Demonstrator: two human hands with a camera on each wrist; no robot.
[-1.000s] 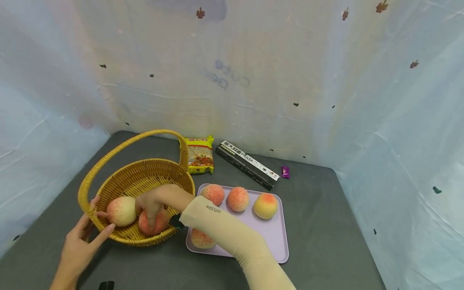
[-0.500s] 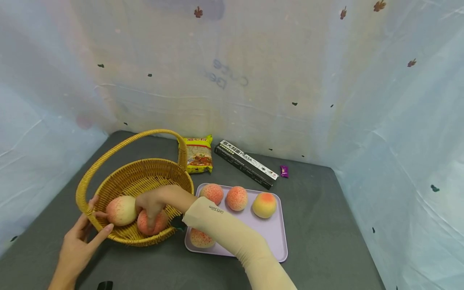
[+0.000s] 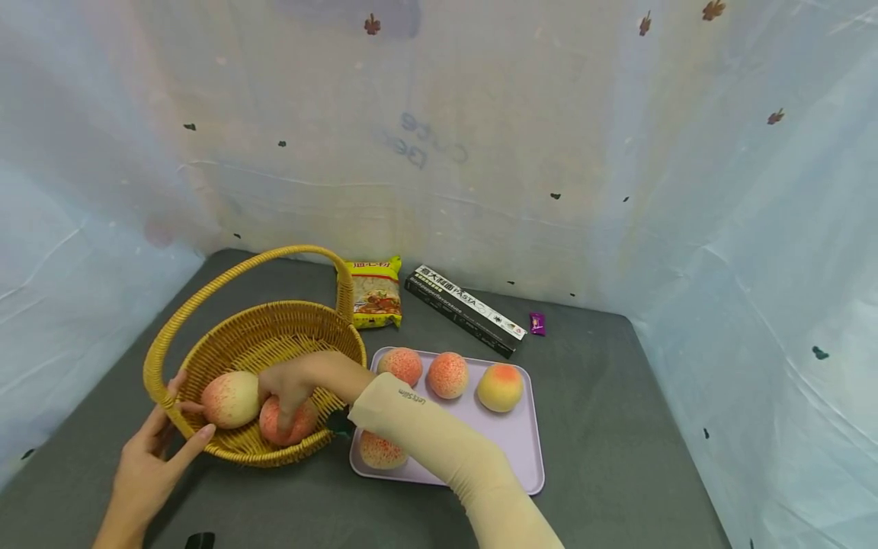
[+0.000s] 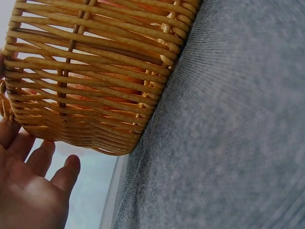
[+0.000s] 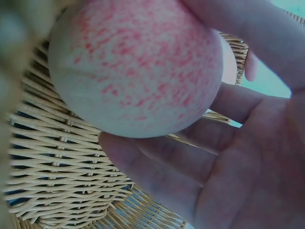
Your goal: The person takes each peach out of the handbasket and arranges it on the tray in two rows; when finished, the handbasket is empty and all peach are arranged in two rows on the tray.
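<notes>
In the head view a yellow wicker basket [image 3: 281, 316] with a tall arched handle stands at the left. My left hand [image 3: 147, 473] grips its near-left rim, thumb outside and fingertips over the edge. Inside, a pale peach with a pink blush [image 3: 232, 399] lies by that rim. My right hand [image 3: 293, 381] reaches into the basket, fingers and thumb around a pink-speckled peach [image 3: 307, 423] beside the pale one. The right wrist view shows this speckled peach [image 5: 138, 71] close up, over the basket's woven inside. From the left wrist, the basket's outer wall [image 4: 95, 62] fills the upper left.
Right of the basket lies a lilac tray [image 3: 511, 450] bearing several peaches, partly covered by my right sleeve [image 3: 439, 442]. Behind are a yellow food packet [image 3: 376, 293], a black pasta box [image 3: 466, 311] and a small purple wrapped candy [image 3: 537, 324]. Plastic sheeting surrounds the dark table [image 3: 604, 427].
</notes>
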